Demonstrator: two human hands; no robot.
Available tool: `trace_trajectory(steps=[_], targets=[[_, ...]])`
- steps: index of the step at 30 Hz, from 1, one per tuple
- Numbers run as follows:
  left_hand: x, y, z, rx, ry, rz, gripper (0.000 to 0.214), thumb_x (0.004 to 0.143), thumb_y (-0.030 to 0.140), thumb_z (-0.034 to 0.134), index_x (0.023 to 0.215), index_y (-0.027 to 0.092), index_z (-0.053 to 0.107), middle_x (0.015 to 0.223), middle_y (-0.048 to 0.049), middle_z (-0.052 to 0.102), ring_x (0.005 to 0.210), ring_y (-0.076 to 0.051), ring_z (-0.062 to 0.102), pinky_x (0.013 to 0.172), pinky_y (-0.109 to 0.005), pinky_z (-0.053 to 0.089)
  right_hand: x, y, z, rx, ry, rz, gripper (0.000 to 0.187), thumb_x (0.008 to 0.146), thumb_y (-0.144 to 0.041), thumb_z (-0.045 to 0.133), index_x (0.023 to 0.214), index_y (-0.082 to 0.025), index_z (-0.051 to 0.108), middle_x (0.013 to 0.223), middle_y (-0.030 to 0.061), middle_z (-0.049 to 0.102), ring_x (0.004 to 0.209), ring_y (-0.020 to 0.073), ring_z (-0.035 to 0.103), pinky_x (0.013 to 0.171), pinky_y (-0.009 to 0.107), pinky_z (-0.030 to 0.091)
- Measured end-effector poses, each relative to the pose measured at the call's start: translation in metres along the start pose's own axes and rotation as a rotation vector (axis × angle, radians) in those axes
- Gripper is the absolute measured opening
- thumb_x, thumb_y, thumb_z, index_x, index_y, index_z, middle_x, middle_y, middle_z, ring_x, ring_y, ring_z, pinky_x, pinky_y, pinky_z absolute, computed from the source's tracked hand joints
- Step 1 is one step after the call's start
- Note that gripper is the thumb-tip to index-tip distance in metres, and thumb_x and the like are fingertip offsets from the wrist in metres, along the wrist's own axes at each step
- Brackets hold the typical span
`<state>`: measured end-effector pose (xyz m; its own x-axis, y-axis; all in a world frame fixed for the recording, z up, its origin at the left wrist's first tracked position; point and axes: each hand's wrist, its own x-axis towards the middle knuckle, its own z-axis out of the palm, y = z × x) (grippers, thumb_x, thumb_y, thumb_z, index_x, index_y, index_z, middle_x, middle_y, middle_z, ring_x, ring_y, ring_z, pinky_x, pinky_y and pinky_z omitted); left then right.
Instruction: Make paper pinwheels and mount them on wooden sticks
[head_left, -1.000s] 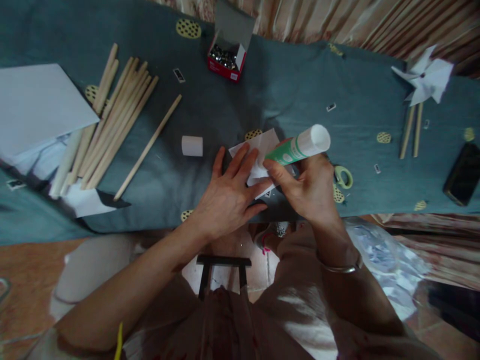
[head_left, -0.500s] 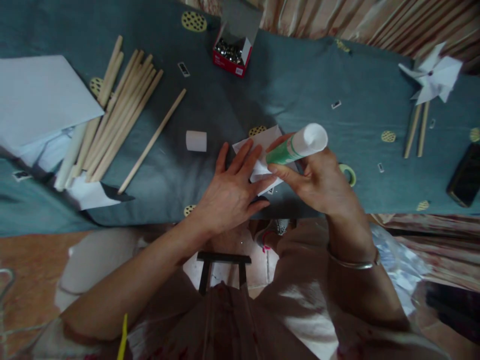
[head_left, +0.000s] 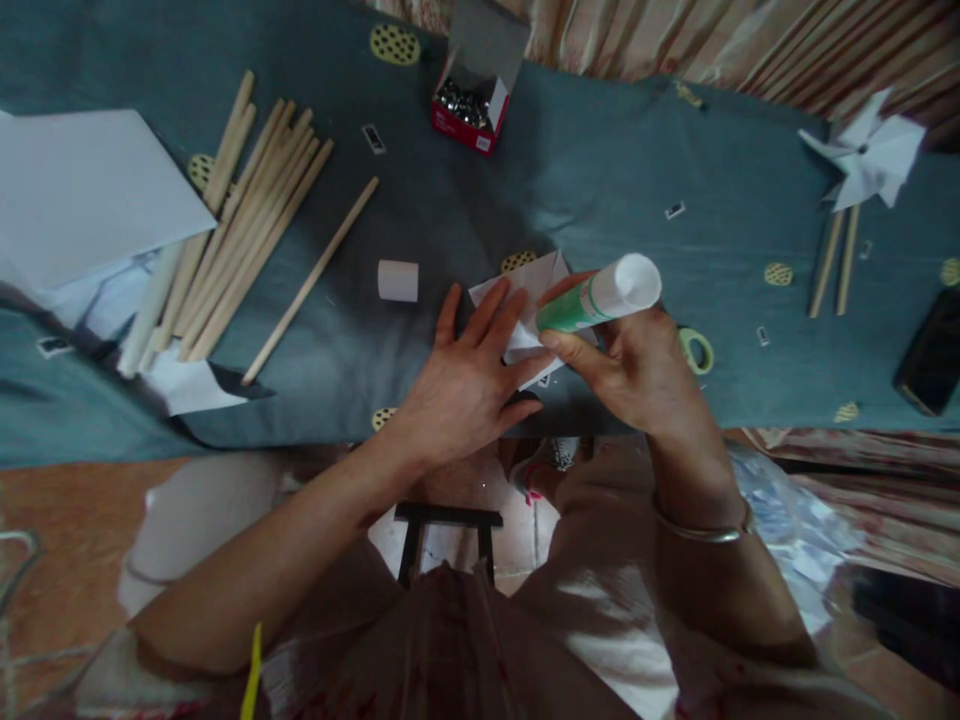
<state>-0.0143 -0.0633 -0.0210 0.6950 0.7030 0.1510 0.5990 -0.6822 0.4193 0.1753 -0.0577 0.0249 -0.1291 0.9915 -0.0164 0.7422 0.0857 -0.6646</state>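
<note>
Fingers of our right hand grip a green-and-white cylindrical glue stick, long axis slanting down-left toward folded white paper, tip hidden; our left hand, fingers spread, pins that paper's left side on the teal-clothed desk.

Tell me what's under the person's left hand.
The left hand lies partly over white paper, some of which shows beyond it, and partly over the teal tablecloth. Anything directly beneath the hand is covered, so I cannot tell.
</note>
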Motion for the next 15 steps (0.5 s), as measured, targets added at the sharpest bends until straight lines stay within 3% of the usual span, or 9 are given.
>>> trace_trajectory(steps=[6,10,15], targets=[[0.0,-0.0003,0.0003,0.021,-0.007,0.006,0.053,0.088,0.05,0.062,0.136,0.03,0.054,0.158,-0.0163,0.034,0.149,-0.041,0.023,0.115,-0.072,0.015,-0.0008,-0.0001,0.0046,-0.027,0.039,-0.026,0.026,0.085,-0.048,0.065,0.101,-0.027,0.064,0.093,0.0057,0.071,0.087,0.0278,0.066,0.08,0.044,0.052],[-0.0001,-0.0008,0.0,0.008,-0.011,0.004,0.047,0.091,0.049,0.059,0.133,0.029,0.057,0.16,-0.0118,0.033,0.149,-0.04,0.022,0.116,-0.071,0.013,-0.0012,-0.0029,0.0058,-0.051,0.037,-0.036,0.022,0.086,-0.046,0.065,0.1,-0.029,0.064,0.097,0.0087,0.071,0.091,0.0312,0.065,0.082,0.047,0.05],[-0.0003,-0.0009,0.0018,0.002,0.018,0.008,0.047,0.091,0.05,0.059,0.133,0.028,0.057,0.16,-0.0095,0.033,0.149,-0.039,0.021,0.117,-0.069,0.011,-0.002,-0.0006,0.009,-0.065,0.066,-0.016,0.02,0.085,-0.042,0.066,0.097,-0.026,0.064,0.092,0.0073,0.068,0.087,0.0289,0.065,0.08,0.045,0.05]])
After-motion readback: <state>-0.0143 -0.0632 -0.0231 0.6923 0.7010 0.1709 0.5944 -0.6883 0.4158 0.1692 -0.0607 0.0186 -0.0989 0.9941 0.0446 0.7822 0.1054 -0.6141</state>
